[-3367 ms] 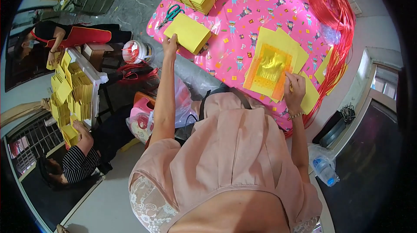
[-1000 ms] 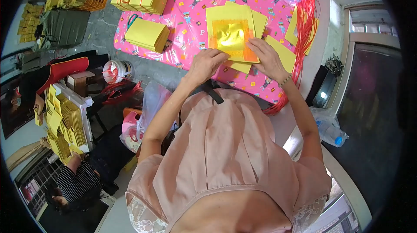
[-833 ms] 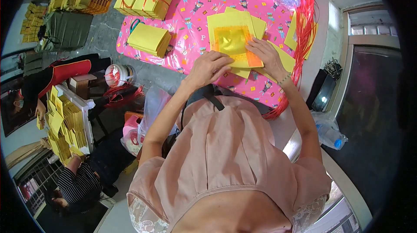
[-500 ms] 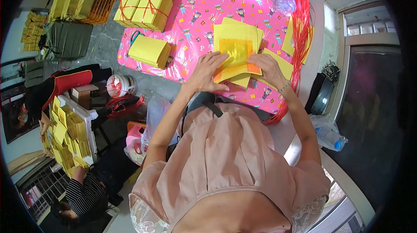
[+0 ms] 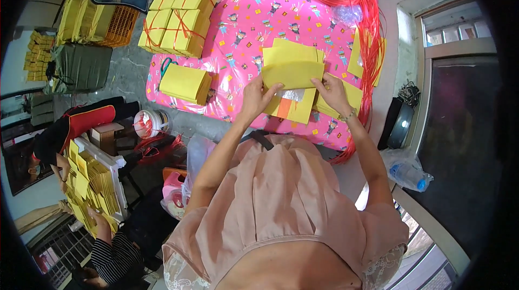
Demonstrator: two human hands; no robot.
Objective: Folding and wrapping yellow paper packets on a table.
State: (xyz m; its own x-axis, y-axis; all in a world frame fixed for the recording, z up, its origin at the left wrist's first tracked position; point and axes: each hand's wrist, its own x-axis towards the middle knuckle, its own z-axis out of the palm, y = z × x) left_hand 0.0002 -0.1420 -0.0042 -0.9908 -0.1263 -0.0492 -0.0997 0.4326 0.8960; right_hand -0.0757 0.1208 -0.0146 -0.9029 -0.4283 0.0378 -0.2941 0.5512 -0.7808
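Between my two hands is a folded yellow paper point(image 5: 293, 76), its plain side up and its long edges running left to right. My left hand point(image 5: 256, 97) grips its lower left corner, thumb on top. At the lower right corner, the thumb and fingers of my right hand point(image 5: 332, 93) close on it. Behind it lie yellow sheets point(image 5: 292, 49). Below it is another sheet point(image 5: 301, 110) with an orange patch and a silvery one. More yellow paper point(image 5: 348, 98) lies beside my right hand. A stack of folded yellow papers point(image 5: 184, 84) sits to the left.
Tied yellow bundles point(image 5: 181, 14) stand at the far left of the pink patterned table point(image 5: 238, 36). Teal-handled scissors point(image 5: 164, 67) lie by the folded stack. Red plastic strands point(image 5: 373, 47) hang along the right edge. At left, two people work at a table of yellow paper point(image 5: 97, 182).
The sheet with the orange and shiny printed face is now folded over, showing plain yellow. Both hands have shifted slightly, and a sheet beneath has come into view.
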